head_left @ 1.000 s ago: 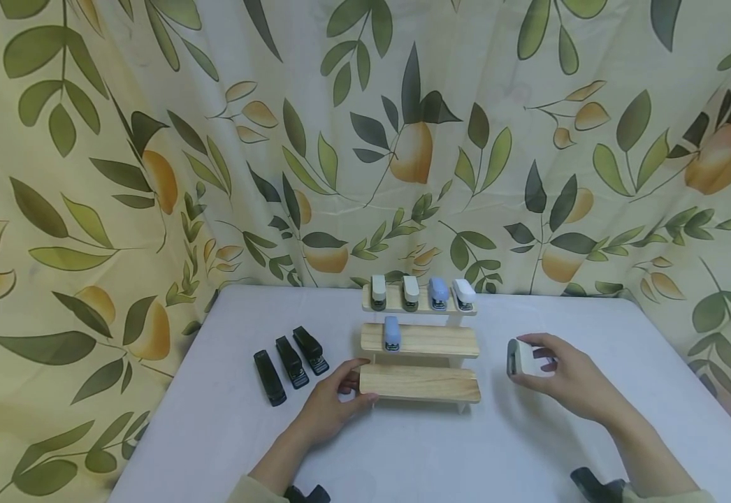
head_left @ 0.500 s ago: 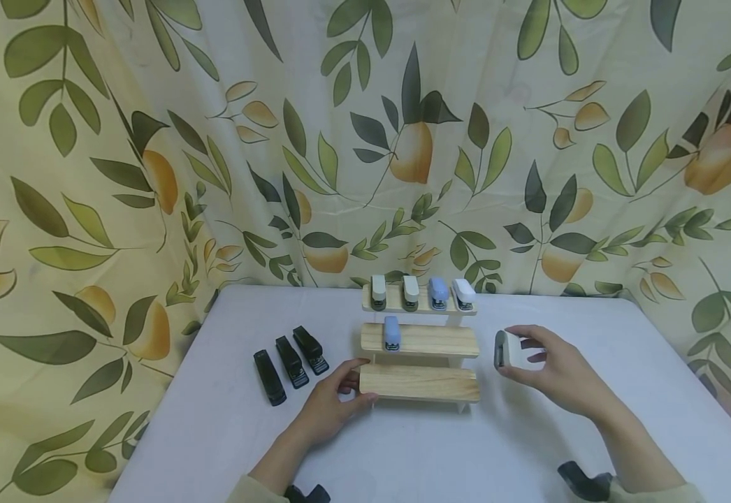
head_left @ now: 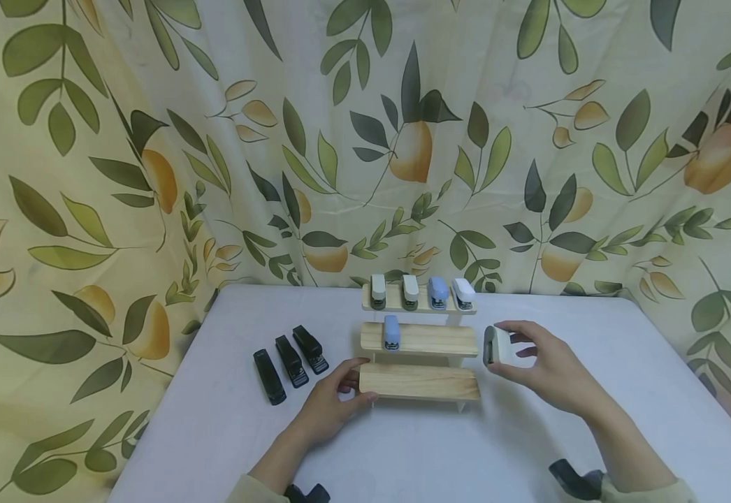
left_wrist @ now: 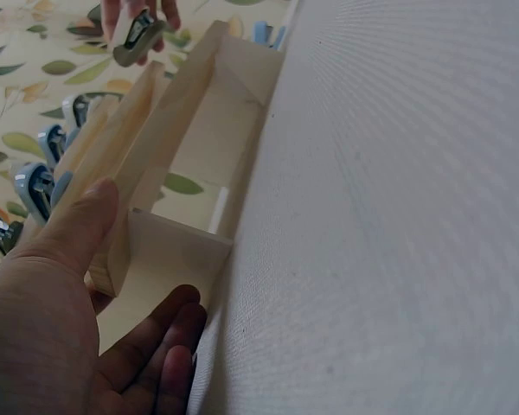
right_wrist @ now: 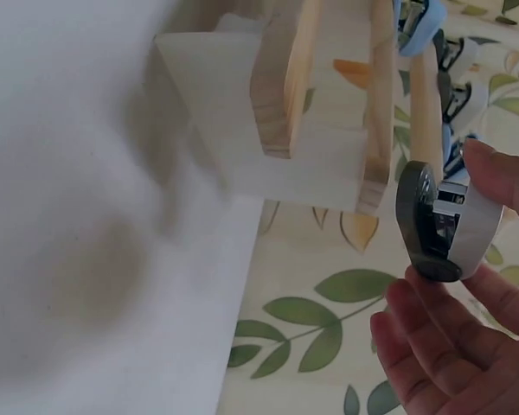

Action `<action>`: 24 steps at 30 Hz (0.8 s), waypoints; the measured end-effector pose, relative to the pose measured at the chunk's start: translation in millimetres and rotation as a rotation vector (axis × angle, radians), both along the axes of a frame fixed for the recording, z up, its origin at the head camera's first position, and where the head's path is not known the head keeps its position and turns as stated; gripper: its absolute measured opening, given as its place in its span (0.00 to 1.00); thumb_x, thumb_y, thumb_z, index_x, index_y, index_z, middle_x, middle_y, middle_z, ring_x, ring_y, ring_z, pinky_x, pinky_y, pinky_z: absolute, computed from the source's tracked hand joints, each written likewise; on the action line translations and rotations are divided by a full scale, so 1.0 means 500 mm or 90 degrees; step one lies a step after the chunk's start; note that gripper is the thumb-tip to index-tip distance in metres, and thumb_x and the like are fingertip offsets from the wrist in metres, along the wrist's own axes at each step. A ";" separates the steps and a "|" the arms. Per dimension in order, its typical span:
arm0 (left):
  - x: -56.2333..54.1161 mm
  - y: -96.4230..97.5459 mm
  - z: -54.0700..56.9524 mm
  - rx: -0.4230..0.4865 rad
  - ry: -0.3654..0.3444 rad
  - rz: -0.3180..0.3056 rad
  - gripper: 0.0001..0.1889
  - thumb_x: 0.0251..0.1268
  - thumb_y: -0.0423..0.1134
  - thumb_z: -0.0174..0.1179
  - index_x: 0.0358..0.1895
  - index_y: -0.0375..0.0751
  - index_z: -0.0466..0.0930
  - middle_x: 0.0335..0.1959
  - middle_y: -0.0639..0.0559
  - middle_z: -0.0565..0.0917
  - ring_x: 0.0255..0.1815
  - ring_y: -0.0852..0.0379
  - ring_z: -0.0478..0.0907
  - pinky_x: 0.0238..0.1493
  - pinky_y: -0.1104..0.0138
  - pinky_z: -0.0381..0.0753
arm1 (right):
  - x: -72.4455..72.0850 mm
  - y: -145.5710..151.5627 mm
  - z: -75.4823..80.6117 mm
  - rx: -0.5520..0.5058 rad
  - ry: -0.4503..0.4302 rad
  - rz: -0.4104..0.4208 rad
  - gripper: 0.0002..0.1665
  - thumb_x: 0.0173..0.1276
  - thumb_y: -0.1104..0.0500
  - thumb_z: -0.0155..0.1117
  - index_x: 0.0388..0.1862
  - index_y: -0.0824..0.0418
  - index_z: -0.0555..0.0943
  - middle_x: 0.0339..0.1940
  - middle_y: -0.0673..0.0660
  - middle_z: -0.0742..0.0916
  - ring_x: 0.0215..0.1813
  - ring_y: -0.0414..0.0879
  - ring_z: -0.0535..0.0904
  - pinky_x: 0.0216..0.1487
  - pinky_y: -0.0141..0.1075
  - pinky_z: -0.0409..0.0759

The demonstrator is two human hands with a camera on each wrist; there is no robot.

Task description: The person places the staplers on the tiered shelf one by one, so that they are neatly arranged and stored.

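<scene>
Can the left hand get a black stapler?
Probably yes: the black staplers are close beside the left hand with nothing between, though it would first let go of the bottom shelf.

White stapler [head_left: 500,345], held sideways, near tiered wooden rack [head_left: 418,383]

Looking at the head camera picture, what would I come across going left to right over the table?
Three black staplers → the left hand → the wooden stand → a held white stapler → the right hand holding it.

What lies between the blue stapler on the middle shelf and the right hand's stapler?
The head view shows bare wood of the middle shelf, then a narrow strip of white table.
</scene>
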State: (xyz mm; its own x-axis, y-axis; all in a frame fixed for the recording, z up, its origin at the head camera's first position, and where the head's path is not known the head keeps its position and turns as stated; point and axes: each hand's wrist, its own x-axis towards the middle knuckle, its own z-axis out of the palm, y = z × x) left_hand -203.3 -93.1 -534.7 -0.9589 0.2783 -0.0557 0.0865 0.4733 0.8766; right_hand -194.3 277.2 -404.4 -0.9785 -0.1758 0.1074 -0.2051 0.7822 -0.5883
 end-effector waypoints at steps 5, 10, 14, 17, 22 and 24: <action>0.001 0.000 0.001 -0.001 0.003 -0.001 0.36 0.62 0.67 0.66 0.73 0.75 0.67 0.56 0.62 0.82 0.58 0.58 0.77 0.65 0.52 0.76 | -0.001 -0.012 0.002 -0.005 0.002 0.007 0.46 0.61 0.43 0.80 0.72 0.60 0.72 0.65 0.66 0.80 0.59 0.66 0.80 0.55 0.60 0.83; 0.001 0.001 0.000 -0.006 0.007 -0.002 0.36 0.62 0.68 0.66 0.74 0.72 0.67 0.55 0.62 0.82 0.57 0.58 0.77 0.64 0.53 0.77 | -0.002 -0.021 0.002 -0.010 0.008 0.010 0.45 0.61 0.44 0.80 0.72 0.60 0.72 0.65 0.66 0.81 0.59 0.66 0.81 0.55 0.61 0.83; 0.001 0.000 0.000 -0.006 0.010 -0.003 0.37 0.63 0.68 0.66 0.74 0.71 0.67 0.56 0.61 0.82 0.57 0.58 0.77 0.63 0.53 0.77 | -0.003 -0.029 0.001 -0.017 0.015 0.014 0.45 0.61 0.44 0.80 0.72 0.60 0.73 0.66 0.67 0.80 0.59 0.66 0.81 0.56 0.60 0.83; 0.001 0.000 0.001 -0.003 0.005 -0.002 0.37 0.62 0.68 0.66 0.74 0.71 0.67 0.56 0.62 0.82 0.57 0.58 0.77 0.64 0.53 0.76 | -0.003 -0.035 0.002 -0.023 0.017 0.017 0.45 0.62 0.44 0.80 0.72 0.61 0.73 0.67 0.66 0.80 0.60 0.65 0.81 0.57 0.59 0.83; 0.001 0.001 0.002 -0.002 0.002 -0.002 0.36 0.62 0.68 0.66 0.73 0.74 0.67 0.55 0.63 0.82 0.57 0.59 0.76 0.64 0.54 0.76 | -0.004 -0.048 0.004 -0.027 0.015 0.019 0.46 0.62 0.42 0.79 0.72 0.61 0.72 0.68 0.66 0.80 0.61 0.64 0.80 0.58 0.58 0.83; 0.001 0.000 0.002 -0.003 0.002 -0.002 0.36 0.62 0.68 0.66 0.73 0.74 0.67 0.55 0.63 0.82 0.57 0.59 0.76 0.64 0.53 0.76 | -0.004 -0.054 0.004 -0.026 0.017 0.018 0.46 0.62 0.41 0.79 0.72 0.60 0.72 0.68 0.66 0.80 0.61 0.65 0.80 0.58 0.58 0.83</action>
